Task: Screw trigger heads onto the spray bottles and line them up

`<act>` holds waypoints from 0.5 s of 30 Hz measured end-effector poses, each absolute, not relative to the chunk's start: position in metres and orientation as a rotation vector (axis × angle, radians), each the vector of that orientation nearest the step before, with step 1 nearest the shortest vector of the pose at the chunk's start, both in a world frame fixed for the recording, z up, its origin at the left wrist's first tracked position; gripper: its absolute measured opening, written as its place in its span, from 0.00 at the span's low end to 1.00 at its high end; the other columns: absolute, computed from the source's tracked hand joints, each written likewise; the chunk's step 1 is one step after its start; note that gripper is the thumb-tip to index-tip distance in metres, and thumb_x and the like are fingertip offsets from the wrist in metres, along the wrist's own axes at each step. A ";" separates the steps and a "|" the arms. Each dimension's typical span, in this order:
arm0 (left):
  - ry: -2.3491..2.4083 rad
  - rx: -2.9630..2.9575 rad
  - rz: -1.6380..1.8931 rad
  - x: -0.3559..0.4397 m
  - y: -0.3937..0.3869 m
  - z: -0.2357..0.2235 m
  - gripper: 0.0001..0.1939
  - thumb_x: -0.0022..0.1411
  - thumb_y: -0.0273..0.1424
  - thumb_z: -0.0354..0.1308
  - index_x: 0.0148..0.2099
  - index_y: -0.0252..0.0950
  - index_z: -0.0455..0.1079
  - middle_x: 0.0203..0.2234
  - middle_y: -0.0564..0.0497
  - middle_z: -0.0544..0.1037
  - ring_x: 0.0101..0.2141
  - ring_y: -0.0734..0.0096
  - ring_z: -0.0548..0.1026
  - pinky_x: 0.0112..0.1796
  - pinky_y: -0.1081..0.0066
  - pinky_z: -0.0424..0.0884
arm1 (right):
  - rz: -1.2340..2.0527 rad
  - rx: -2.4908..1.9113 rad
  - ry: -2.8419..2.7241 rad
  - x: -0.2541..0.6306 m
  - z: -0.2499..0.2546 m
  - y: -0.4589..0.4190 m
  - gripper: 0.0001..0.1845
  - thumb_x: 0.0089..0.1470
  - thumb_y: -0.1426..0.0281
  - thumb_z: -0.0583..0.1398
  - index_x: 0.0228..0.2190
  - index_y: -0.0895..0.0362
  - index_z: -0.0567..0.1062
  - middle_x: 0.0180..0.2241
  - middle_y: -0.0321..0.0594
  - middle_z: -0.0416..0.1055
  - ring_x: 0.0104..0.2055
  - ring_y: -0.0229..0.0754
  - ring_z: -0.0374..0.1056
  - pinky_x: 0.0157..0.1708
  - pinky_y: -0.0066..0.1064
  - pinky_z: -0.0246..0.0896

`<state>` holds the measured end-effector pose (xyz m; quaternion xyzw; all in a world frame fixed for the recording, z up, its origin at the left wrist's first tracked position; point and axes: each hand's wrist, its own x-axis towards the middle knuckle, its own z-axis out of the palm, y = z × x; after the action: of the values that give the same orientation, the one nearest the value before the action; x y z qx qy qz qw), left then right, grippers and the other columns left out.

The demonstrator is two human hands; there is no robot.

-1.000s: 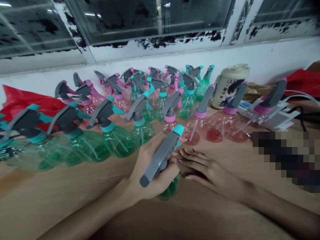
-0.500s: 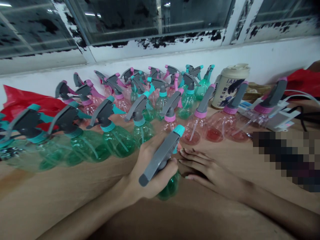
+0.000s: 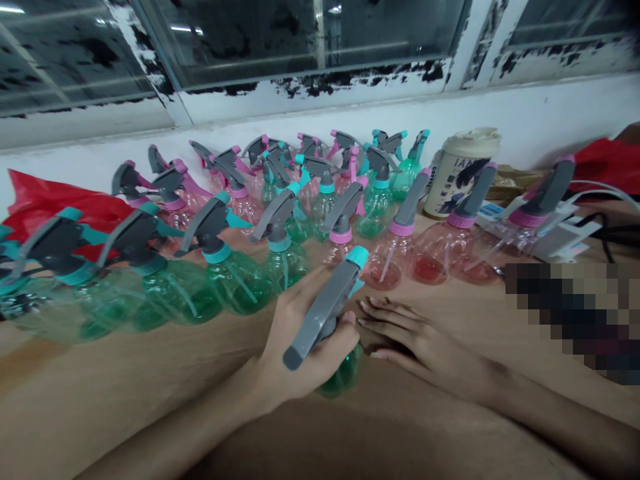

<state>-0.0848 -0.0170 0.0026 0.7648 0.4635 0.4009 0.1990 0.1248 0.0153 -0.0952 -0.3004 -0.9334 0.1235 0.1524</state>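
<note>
My left hand (image 3: 300, 347) is wrapped round the neck of a green spray bottle (image 3: 343, 373) with a grey trigger head and teal nozzle (image 3: 327, 307), held upright on the wooden table (image 3: 125, 393). My right hand (image 3: 410, 340) lies flat on the table just right of the bottle, fingers stretched out and pointing at it, holding nothing. Its fingertips are close to the bottle's neck; contact is unclear.
Rows of green spray bottles (image 3: 235, 277) and pink spray bottles (image 3: 430, 257) stand behind, back to the wall. A cream cup (image 3: 460, 170) stands at the back right, red plastic bags (image 3: 45, 203) at far left and right, white devices with cables (image 3: 570, 237) on the right.
The held bottle has shifted very slightly up and right in my left hand. My right hand stays flat in place.
</note>
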 end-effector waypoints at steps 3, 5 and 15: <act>1.304 2.104 1.144 -0.084 -0.018 0.001 0.02 0.53 0.27 0.50 0.30 0.39 0.63 0.25 0.51 0.68 0.29 0.67 0.70 0.37 0.64 0.71 | 0.366 -0.855 -2.667 0.125 -0.095 0.015 0.26 0.58 0.60 0.52 0.57 0.49 0.57 0.59 0.37 0.57 0.61 0.45 0.50 0.57 0.47 0.51; 1.300 2.104 1.146 -0.084 -0.018 0.001 0.04 0.53 0.27 0.50 0.33 0.39 0.65 0.25 0.52 0.67 0.27 0.68 0.69 0.34 0.65 0.70 | 0.366 -0.867 -2.672 0.124 -0.095 0.015 0.26 0.58 0.60 0.52 0.57 0.49 0.57 0.59 0.37 0.57 0.61 0.45 0.49 0.57 0.47 0.50; 1.355 2.136 1.174 -0.083 -0.016 0.007 0.02 0.52 0.27 0.49 0.29 0.40 0.61 0.22 0.54 0.64 0.22 0.70 0.65 0.26 0.68 0.66 | 0.358 -0.853 -2.625 0.124 -0.095 0.014 0.25 0.57 0.60 0.53 0.56 0.49 0.59 0.58 0.37 0.59 0.60 0.45 0.51 0.57 0.47 0.50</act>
<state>-0.0828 -0.0163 0.0069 0.7541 0.4783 0.4145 0.1753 0.1244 0.0142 -0.0949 -0.3015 -0.9281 0.1265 0.1781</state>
